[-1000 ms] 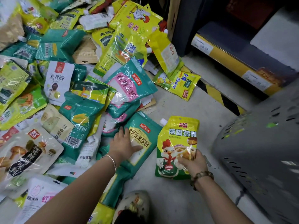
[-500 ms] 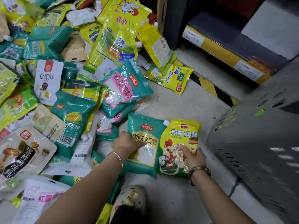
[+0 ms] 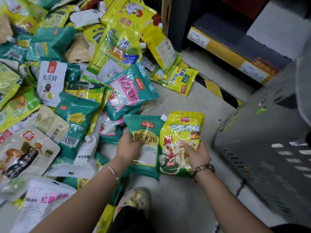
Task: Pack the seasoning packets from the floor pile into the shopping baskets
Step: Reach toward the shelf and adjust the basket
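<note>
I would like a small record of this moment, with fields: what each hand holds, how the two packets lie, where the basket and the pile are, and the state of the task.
left hand: grips the teal packet at its left edge
right hand: grips the yellow packet at its lower right
packets: held side by side, fronts toward the camera
basket: grey, to the person's right; its inside is hidden
pile: on the floor, left and ahead
task state: neither held packet is in the basket yet
</note>
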`<state>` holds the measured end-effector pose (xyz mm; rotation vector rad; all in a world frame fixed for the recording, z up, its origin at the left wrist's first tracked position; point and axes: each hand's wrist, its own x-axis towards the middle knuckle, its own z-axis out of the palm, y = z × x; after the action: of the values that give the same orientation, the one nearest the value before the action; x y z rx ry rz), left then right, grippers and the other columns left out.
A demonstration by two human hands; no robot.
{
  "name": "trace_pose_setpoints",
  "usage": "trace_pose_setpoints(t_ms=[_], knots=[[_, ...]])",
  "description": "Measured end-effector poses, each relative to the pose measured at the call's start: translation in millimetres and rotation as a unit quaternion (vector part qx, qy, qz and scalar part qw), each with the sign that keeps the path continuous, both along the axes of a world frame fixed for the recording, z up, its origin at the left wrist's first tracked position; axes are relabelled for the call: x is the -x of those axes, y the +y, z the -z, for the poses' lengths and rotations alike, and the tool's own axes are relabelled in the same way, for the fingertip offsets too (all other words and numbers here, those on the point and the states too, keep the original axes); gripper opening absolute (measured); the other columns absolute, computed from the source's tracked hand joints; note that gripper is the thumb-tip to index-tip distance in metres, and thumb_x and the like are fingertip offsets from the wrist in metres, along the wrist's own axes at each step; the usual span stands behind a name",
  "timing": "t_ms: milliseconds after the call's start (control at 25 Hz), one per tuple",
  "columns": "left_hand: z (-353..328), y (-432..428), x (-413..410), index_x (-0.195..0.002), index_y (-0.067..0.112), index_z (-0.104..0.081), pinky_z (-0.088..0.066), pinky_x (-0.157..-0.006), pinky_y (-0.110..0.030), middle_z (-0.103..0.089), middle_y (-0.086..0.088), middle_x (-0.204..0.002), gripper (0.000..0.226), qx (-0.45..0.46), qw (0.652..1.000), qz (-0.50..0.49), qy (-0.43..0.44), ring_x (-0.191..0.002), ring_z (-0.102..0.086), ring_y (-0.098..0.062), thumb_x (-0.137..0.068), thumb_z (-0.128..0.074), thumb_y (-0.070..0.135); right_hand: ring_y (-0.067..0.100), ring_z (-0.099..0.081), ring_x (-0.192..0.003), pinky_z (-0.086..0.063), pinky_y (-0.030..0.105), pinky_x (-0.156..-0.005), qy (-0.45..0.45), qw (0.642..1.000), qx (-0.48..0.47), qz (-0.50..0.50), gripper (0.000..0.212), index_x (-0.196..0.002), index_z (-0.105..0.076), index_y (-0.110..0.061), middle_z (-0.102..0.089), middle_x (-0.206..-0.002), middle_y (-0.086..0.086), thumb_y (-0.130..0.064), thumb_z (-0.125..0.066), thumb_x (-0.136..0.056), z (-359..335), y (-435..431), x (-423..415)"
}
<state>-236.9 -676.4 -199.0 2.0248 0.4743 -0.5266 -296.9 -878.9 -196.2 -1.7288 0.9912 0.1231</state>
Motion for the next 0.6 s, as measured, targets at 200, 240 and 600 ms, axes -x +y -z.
trace_pose_setpoints(t_ms=[200,240,600], knots=[[-62.7,25.0,17.6,-0.087,0.016,-0.062,-0.05,-0.048,-0.026,-0.07,-0.008,-0.084,0.007,0.115,0.988,-0.089,-0.043,-0.06,-0.064,-0.016,-0.092,-0.059,0.012,-0.002,-0.054,-0.069,-0.038,0.01,-0.054,-0.088,0.994,0.002,-0.058,0.015,-0.095,-0.05,-0.02,-0.058,-0.08,-0.015,-0.022,-0.062,-0.088,-47.0,24.3,6.2],[-77.2,30.1,21.9,-0.09,0.015,-0.063,-0.051,-0.051,-0.027,-0.07,-0.007,-0.084,0.006,0.111,0.987,-0.104,-0.058,-0.062,-0.065,-0.016,-0.093,-0.058,0.013,0.001,-0.056,-0.071,-0.041,0.013,-0.057,-0.098,0.993,-0.005,-0.07,0.013,-0.095,-0.05,-0.021,-0.059,-0.081,-0.015,-0.022,-0.061,-0.088,-59.0,30.5,9.8],[-228.6,48.2,43.4,-0.094,0.007,-0.066,-0.053,-0.076,-0.059,-0.069,-0.022,-0.089,0.015,0.022,0.962,-0.189,-0.198,-0.084,-0.066,-0.044,-0.088,-0.064,0.021,0.006,-0.054,-0.062,-0.044,0.026,-0.055,-0.231,0.964,0.046,-0.123,0.019,-0.101,-0.05,-0.018,-0.057,-0.075,-0.009,-0.03,-0.058,-0.089,-215.2,44.5,4.7]])
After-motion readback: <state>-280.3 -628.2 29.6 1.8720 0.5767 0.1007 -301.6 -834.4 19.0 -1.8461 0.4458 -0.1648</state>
